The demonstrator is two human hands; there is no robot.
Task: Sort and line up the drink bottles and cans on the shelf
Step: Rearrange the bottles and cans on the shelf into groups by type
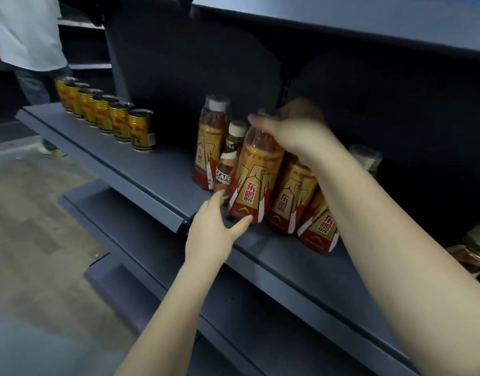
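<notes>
Dark blue-grey metal shelving fills the view, with a wood-pattern floor [30, 213] at lower left. On the middle shelf [130, 158], toward its left end, a single-file row of gold cans [108, 115] runs from the far end toward the camera, the cans touching or nearly so.

Further right on the same shelf stands a cluster of drink bottles. An orange-and-gold energy drink bottle [253, 183] stands at the shelf's front edge. The right hand [293, 131] grips it from above, fingers curled around its shoulder and cap. The left hand [214, 226] sits at its base, thumb against the lower label, fingers reaching around the left side; how firmly they hold cannot be told.

Just left of it stands a smaller brown coffee bottle [228, 161], and behind that a rear energy drink bottle [210, 142]. To the right, two more energy drink bottles [290, 196] lean close together, partly hidden by the right forearm.

At upper left, a second person [27, 36] in a pale shirt stands beside the shelving.
</notes>
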